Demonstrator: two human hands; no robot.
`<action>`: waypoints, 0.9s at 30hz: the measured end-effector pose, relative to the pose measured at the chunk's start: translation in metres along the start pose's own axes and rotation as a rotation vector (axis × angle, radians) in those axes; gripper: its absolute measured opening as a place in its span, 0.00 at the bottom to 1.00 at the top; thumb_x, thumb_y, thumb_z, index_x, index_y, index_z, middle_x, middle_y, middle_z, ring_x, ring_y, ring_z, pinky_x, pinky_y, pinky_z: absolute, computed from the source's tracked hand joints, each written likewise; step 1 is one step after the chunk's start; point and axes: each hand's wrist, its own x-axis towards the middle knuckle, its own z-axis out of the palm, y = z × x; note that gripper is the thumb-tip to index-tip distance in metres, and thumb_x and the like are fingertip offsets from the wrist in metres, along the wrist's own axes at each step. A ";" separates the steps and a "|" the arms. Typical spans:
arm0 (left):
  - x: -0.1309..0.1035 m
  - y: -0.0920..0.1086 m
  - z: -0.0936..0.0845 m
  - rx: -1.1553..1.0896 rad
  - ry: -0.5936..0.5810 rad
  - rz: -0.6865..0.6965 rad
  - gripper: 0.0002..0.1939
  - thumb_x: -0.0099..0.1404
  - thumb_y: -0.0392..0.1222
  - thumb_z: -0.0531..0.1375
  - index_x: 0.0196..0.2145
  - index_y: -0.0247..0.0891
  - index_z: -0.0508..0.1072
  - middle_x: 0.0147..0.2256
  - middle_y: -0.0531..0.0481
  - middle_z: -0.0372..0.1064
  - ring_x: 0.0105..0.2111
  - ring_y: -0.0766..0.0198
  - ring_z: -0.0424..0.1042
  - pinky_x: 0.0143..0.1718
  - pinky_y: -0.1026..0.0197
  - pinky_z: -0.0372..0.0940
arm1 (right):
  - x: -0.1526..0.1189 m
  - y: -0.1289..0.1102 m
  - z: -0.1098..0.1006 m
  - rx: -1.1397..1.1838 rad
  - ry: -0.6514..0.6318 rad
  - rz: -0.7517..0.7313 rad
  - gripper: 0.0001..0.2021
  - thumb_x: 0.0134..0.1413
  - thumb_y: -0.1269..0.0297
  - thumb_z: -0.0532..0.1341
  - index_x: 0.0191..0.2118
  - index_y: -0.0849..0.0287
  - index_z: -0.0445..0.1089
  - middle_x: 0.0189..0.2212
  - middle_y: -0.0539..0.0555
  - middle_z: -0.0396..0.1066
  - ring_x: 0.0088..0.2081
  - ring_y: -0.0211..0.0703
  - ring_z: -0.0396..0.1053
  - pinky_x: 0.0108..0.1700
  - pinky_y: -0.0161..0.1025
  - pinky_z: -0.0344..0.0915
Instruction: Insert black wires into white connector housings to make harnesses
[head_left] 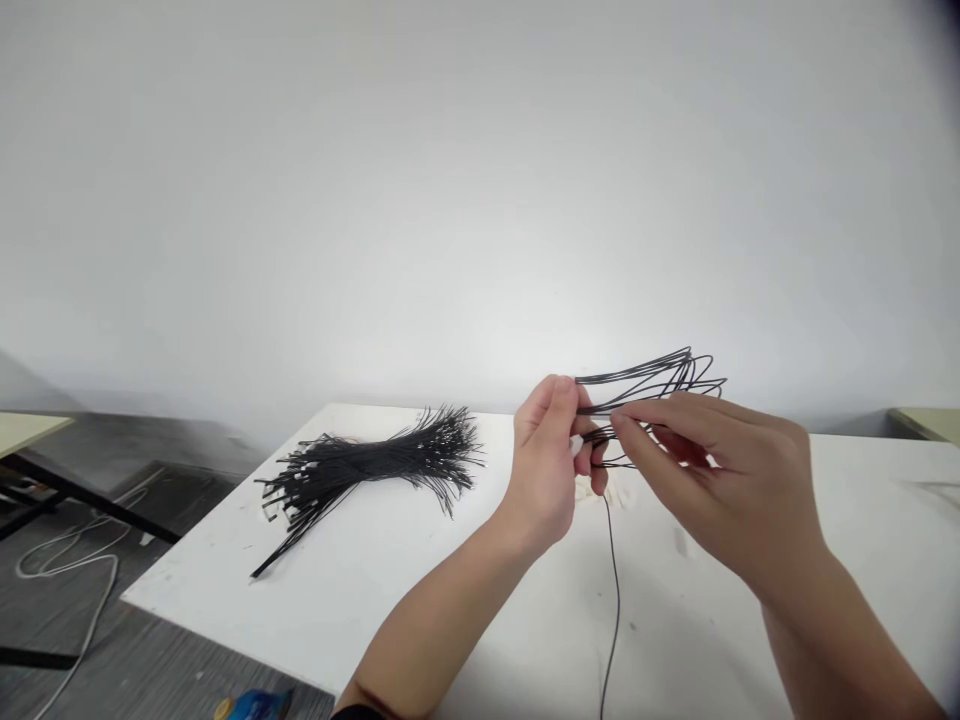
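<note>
Above the white table, my left hand [547, 450] is closed around several looped strands of thin black cable [637, 374]. The loops stick out to the right, past the fingers. My right hand [720, 470] is pinched, thumb against forefinger, at the strands close to my left fingers; it covers part of the loops. A single length of the cable hangs down below my left hand toward the near edge of the view. To the left lies a thick bundle of black wires [375, 462], narrow in the middle, with pale tips fanning out at both ends.
The white table [420, 560] stands against a plain pale wall [450, 200]. Behind my hands lies something cream-coloured [611, 492], mostly hidden. White cords [112, 570] lie on the grey floor at left. A blue object with a yellow cap [255, 704] stands below the table's front edge.
</note>
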 end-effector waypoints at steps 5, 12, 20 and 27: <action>0.000 -0.001 0.001 -0.038 -0.015 0.014 0.18 0.65 0.56 0.57 0.29 0.38 0.65 0.16 0.59 0.53 0.14 0.74 0.50 0.13 0.71 0.53 | -0.001 -0.004 0.004 -0.050 0.029 -0.082 0.04 0.53 0.72 0.64 0.30 0.58 0.73 0.21 0.44 0.68 0.19 0.27 0.59 0.22 0.30 0.56; -0.002 -0.003 0.006 -0.150 -0.002 -0.031 0.17 0.65 0.52 0.58 0.26 0.37 0.65 0.17 0.58 0.58 0.15 0.75 0.56 0.15 0.72 0.53 | -0.003 -0.010 0.011 -0.063 0.049 -0.158 0.06 0.52 0.75 0.63 0.29 0.58 0.72 0.22 0.45 0.71 0.24 0.32 0.68 0.31 0.35 0.62; -0.006 -0.006 0.007 -0.212 0.094 -0.076 0.16 0.62 0.52 0.61 0.27 0.37 0.67 0.21 0.57 0.60 0.20 0.74 0.62 0.23 0.70 0.60 | -0.008 -0.011 0.016 -0.163 0.060 -0.138 0.05 0.51 0.74 0.61 0.29 0.57 0.70 0.22 0.45 0.72 0.23 0.33 0.68 0.38 0.39 0.63; -0.007 -0.003 0.009 -0.201 0.111 -0.053 0.16 0.63 0.52 0.61 0.28 0.36 0.66 0.20 0.58 0.57 0.18 0.76 0.59 0.19 0.73 0.55 | -0.006 -0.009 0.019 -0.116 0.065 -0.142 0.07 0.51 0.76 0.61 0.28 0.56 0.70 0.21 0.44 0.71 0.23 0.34 0.69 0.41 0.41 0.64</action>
